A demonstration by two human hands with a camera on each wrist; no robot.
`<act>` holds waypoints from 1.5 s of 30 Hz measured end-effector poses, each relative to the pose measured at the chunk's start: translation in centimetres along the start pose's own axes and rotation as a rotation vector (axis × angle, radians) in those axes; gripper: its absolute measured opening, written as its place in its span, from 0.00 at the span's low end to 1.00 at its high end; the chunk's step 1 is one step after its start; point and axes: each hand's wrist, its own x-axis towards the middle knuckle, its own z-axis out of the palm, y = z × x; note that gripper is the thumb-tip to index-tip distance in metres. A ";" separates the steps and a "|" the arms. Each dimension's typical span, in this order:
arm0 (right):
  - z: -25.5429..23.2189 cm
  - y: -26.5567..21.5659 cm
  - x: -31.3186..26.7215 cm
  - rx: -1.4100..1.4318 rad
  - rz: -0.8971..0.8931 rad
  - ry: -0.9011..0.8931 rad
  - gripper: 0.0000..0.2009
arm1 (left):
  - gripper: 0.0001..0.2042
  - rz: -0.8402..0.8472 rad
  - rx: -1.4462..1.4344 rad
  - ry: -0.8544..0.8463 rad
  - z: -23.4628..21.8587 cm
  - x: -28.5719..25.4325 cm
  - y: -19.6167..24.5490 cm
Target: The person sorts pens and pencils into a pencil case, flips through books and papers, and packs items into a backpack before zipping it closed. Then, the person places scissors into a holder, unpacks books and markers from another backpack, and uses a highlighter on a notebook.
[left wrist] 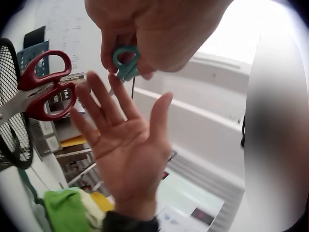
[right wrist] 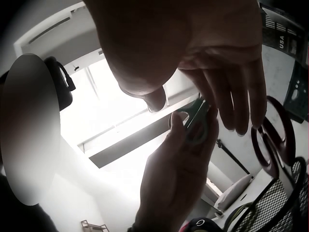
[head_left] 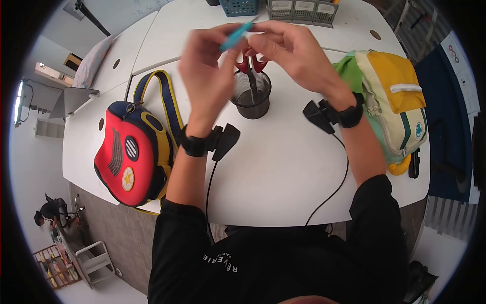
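My left hand (head_left: 208,76) grips a small pair of teal scissors (head_left: 236,36) by the handles, raised above the table. In the left wrist view, a loop of the teal handles (left wrist: 126,57) shows between its thumb and fingers. Facing it, my right hand (left wrist: 128,150) has its palm turned to the scissors and its fingers straight, fingertips right by the teal handles. Just below both hands, red-handled scissors (left wrist: 46,87) stand in a black mesh cup (head_left: 253,107), handles up and blades inside the cup.
A red and navy backpack (head_left: 132,157) lies on the left of the white table (head_left: 273,177). On the right is a green, cream and yellow backpack (head_left: 392,96). A blue basket (head_left: 238,7) and a grey rack (head_left: 304,12) stand at the back. Cables trail from both wrist cameras.
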 end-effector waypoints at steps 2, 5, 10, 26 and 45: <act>0.7 0.8 -0.1 0.137 0.103 0.061 0.21 | 0.10 0.239 0.372 -0.152 0.6 -0.6 1.0; 0.7 1.0 -0.2 0.323 0.202 0.178 0.18 | 0.14 0.070 0.260 -0.411 0.7 -0.5 2.1; -3.7 2.6 0.6 -0.362 0.010 0.181 0.17 | 0.15 0.204 0.529 -0.202 -0.9 0.2 -1.2; -5.5 2.2 0.7 -0.614 0.106 -0.027 0.12 | 0.07 -0.257 -0.055 -0.066 -2.2 1.0 4.2; -3.5 -1.7 0.2 0.067 0.181 -0.249 0.30 | 0.13 0.395 0.457 -0.360 0.5 -1.5 1.6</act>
